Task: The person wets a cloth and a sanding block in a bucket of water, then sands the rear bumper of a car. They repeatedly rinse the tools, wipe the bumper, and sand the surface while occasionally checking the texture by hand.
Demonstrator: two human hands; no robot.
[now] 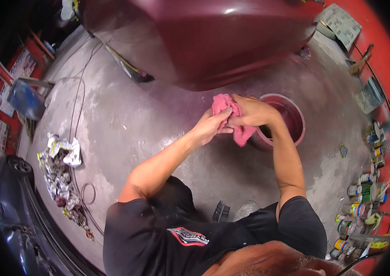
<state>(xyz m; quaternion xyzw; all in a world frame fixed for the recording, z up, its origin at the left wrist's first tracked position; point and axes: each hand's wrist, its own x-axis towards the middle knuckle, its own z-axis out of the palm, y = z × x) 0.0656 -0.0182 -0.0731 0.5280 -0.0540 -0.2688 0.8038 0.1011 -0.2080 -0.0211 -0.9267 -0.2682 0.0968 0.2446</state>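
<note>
A pink rag (242, 133) is gripped between both hands above the concrete floor. My right hand (250, 112) closes over its top and right side, beside a round maroon bucket (296, 112). My left hand (211, 126) holds the rag's left edge, fingers pressed against it. Part of the cloth hangs down below my right hand, over the bucket's near rim.
A large dark red car body panel (222, 41) looms ahead. Crumpled newspaper (60, 170) lies on the left floor. Several paint cans (363, 202) line the red wall at right. A cable (80, 92) runs across the floor. A dark car (11, 211) sits at bottom left.
</note>
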